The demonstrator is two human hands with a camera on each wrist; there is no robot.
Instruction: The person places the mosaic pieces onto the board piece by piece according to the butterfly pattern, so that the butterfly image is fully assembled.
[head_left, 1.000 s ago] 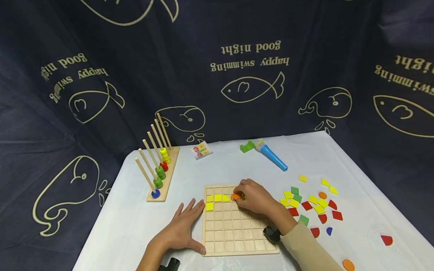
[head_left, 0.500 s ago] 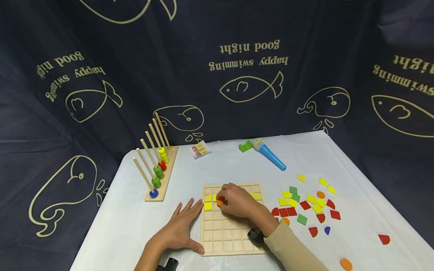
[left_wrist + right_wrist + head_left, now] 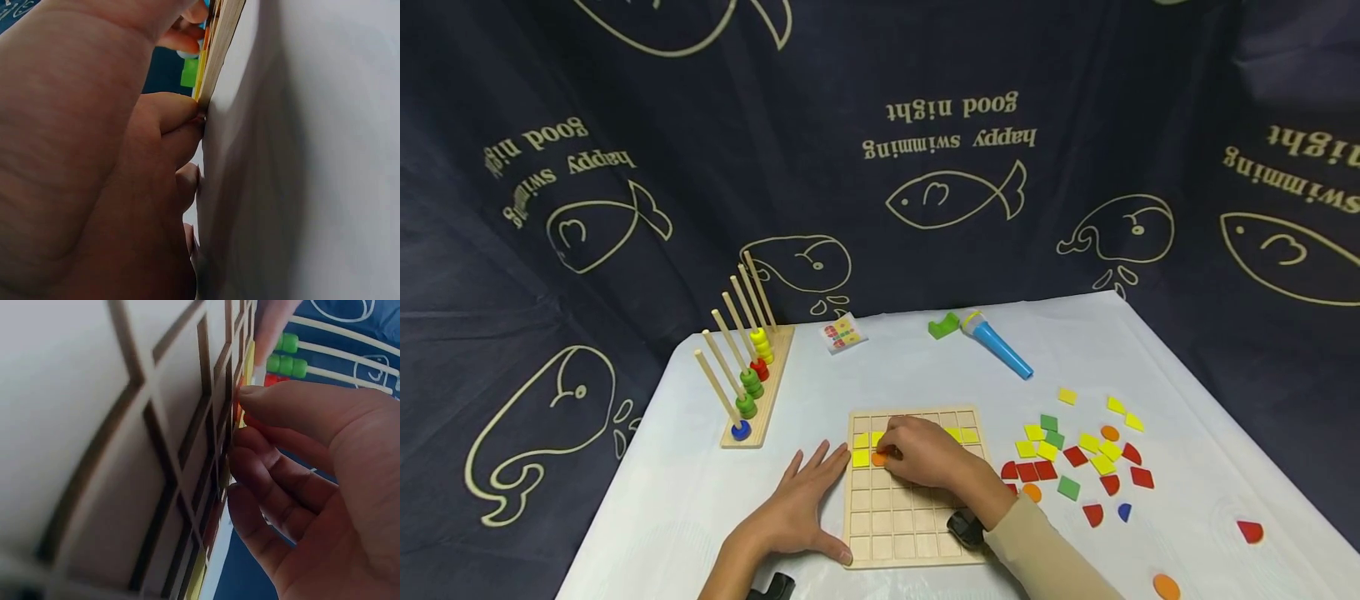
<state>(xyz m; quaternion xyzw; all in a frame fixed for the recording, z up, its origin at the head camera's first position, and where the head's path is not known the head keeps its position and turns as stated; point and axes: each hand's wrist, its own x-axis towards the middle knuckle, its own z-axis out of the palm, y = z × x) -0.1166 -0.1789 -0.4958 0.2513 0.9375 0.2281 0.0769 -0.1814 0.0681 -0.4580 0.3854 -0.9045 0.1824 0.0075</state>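
Observation:
A wooden grid board [image 3: 882, 523] lies on the white table. With its fingers spread, my left hand [image 3: 801, 507] rests along the board's left edge, thumb at the near corner. My right hand [image 3: 925, 454] pinches an orange disc [image 3: 878, 459] at a cell beside a yellow square [image 3: 861, 459]. In the right wrist view, the thumb [image 3: 281, 406] meets the orange edge close against the grid. Other yellow pieces [image 3: 970, 435] sit in the row above, partly hidden by the right hand. The left wrist view shows the left fingers [image 3: 178, 112] touching the board's side.
Loose red, green, yellow, orange and blue pieces [image 3: 1088, 442] lie scattered to the right. A peg rack [image 3: 767, 400] with coloured beads stands at the left. Farther back are a patterned card [image 3: 844, 332], a green block [image 3: 943, 325] and a blue toy microphone [image 3: 1000, 346].
My right hand has moved left across the board with the orange disc, then slightly nearer, bringing it beside the lower yellow square. My left hand stays at the board's edge.

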